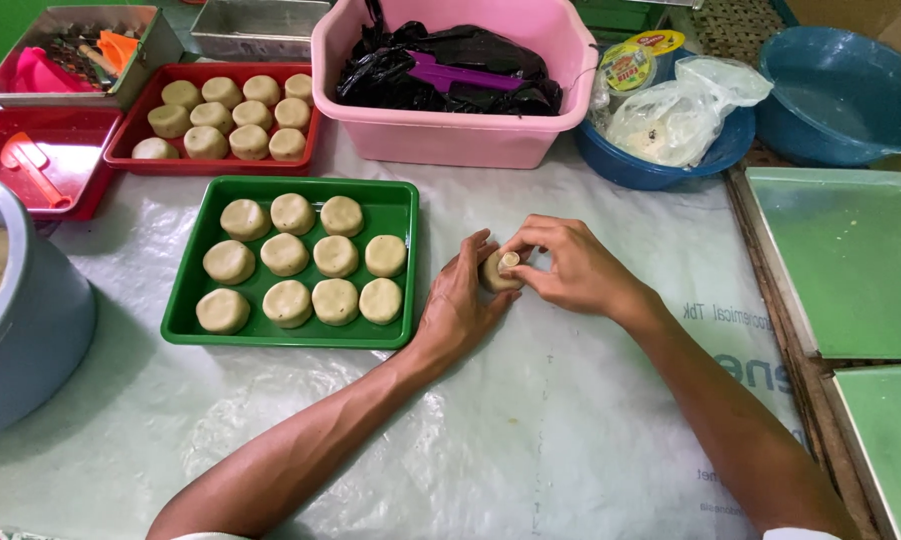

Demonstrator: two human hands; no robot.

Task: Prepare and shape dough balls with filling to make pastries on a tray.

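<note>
My left hand (457, 305) cups a small round lump of pale dough (494, 274) from the left, on the plastic-covered table. My right hand (570, 265) pinches the top of that lump from the right, thumb and fingers pressing a lighter bit into its middle. Just left of my hands lies a green tray (400, 205) with several flattened dough rounds (335, 255) in rows. Behind it, a red tray (130, 140) carries several more rounds (230, 115).
A pink tub (450, 135) with black plastic bags stands behind my hands. A blue bowl (630, 170) with a clear bag and a second blue basin (840, 95) are at back right. Green boards (850, 260) lie right. A pale blue bucket (30, 320) stands left.
</note>
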